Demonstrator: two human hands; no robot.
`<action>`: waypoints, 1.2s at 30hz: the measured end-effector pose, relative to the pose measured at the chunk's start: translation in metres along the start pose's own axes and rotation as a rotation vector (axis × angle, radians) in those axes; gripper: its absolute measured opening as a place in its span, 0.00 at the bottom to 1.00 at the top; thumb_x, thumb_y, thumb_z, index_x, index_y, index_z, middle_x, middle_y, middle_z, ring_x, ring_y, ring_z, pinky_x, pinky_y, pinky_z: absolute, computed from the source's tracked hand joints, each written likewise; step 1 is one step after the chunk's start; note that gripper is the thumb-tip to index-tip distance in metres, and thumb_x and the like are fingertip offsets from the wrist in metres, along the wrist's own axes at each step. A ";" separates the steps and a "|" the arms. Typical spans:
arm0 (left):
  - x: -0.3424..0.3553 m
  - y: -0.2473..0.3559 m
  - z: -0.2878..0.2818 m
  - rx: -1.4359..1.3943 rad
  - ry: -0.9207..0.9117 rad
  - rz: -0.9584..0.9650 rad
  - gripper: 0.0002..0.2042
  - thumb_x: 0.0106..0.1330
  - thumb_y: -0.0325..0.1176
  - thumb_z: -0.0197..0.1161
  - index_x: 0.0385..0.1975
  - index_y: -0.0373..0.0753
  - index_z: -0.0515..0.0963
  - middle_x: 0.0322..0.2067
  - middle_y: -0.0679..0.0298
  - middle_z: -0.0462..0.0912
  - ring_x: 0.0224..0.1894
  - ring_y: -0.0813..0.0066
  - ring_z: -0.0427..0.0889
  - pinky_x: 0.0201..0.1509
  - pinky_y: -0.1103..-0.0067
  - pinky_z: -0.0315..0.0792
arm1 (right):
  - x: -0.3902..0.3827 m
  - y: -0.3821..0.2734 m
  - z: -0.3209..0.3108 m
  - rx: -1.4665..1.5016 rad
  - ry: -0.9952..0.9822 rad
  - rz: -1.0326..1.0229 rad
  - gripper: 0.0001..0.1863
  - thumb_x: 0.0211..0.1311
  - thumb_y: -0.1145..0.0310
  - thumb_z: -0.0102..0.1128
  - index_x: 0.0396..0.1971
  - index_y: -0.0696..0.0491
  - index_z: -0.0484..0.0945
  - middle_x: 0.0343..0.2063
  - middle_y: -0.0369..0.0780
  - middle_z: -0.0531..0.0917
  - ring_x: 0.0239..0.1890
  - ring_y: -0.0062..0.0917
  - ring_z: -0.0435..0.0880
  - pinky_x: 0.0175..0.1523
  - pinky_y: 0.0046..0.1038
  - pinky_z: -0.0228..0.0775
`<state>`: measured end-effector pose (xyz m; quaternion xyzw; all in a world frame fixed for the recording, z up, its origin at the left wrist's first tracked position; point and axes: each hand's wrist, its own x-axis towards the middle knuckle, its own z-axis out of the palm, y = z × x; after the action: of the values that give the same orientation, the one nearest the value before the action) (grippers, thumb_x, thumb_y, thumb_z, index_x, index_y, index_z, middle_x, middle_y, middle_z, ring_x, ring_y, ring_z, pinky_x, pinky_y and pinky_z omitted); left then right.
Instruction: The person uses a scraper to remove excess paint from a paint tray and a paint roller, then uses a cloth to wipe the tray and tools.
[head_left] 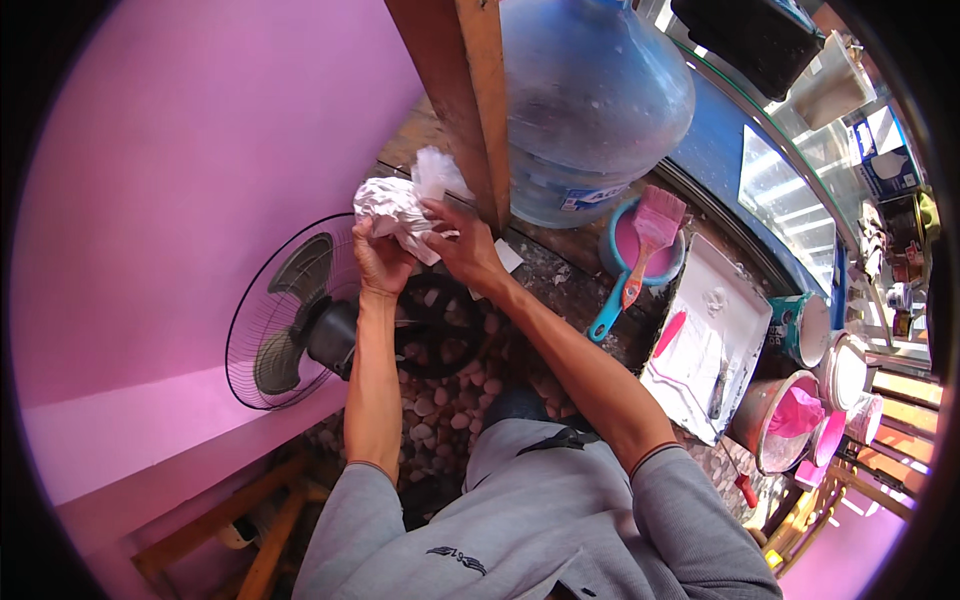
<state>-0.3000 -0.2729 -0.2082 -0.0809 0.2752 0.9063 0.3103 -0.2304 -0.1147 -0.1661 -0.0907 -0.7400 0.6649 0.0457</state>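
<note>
Near the wooden post [470, 90], my left hand [378, 255] grips a crumpled white wad [395, 210], paper or cloth, from below. My right hand [462, 240] has its fingers bent onto the same wad's right side. A lighter, thin white piece [437, 170] sticks up above it, with a narrow greyish edge by my right fingers that I cannot make out. A flat white piece [508, 255] lies just behind my right wrist. A black standing fan [330, 330] is beside and below my left hand.
A large blue water jug [590, 110] stands behind the post. To the right are a pink-stained brush [655, 220] on a blue paint pot [615, 235], a white paint tray [705, 340], and several buckets [750, 420]. A pink wall [180, 200] borders the left; pebbles [440, 410] lie below.
</note>
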 end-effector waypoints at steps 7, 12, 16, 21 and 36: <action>0.060 -0.026 -0.021 -0.087 0.052 0.104 0.28 0.54 0.43 0.61 0.56 0.42 0.69 0.56 0.58 0.72 0.61 0.57 0.69 0.65 0.52 0.61 | -0.105 -0.008 -0.091 0.166 -0.058 0.499 0.20 0.61 0.66 0.60 0.53 0.57 0.75 0.41 0.40 0.82 0.43 0.23 0.80 0.47 0.24 0.72; 0.084 -0.062 -0.079 -0.039 0.362 -0.043 0.22 0.59 0.43 0.59 0.53 0.44 0.72 0.53 0.59 0.74 0.58 0.59 0.70 0.62 0.55 0.64 | -0.194 -0.022 -0.156 0.210 0.217 0.543 0.18 0.63 0.68 0.60 0.52 0.60 0.75 0.40 0.38 0.82 0.40 0.19 0.80 0.45 0.21 0.73; 0.082 -0.080 -0.065 0.008 0.391 -0.097 0.21 0.60 0.42 0.59 0.52 0.44 0.73 0.50 0.60 0.76 0.56 0.60 0.72 0.61 0.56 0.66 | -0.263 -0.020 -0.199 0.282 0.566 0.632 0.18 0.63 0.69 0.60 0.51 0.61 0.75 0.39 0.40 0.83 0.37 0.19 0.82 0.42 0.18 0.74; 0.093 -0.104 -0.060 0.016 0.290 -0.059 0.18 0.60 0.45 0.63 0.48 0.46 0.74 0.46 0.67 0.76 0.50 0.68 0.75 0.58 0.64 0.69 | -0.304 -0.009 -0.216 0.324 0.837 0.617 0.07 0.60 0.69 0.63 0.34 0.57 0.79 0.29 0.36 0.81 0.30 0.16 0.79 0.34 0.17 0.69; 0.093 -0.083 -0.058 0.422 0.489 -0.091 0.18 0.62 0.43 0.64 0.48 0.43 0.71 0.40 0.61 0.77 0.44 0.64 0.78 0.47 0.65 0.73 | -0.404 -0.003 -0.270 -0.099 1.024 0.740 0.13 0.66 0.61 0.58 0.38 0.57 0.78 0.27 0.34 0.79 0.26 0.15 0.76 0.29 0.16 0.66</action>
<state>-0.3252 -0.2025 -0.3236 -0.2424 0.5196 0.7681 0.2851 0.2159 0.0694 -0.1119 -0.6492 -0.5740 0.4740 0.1564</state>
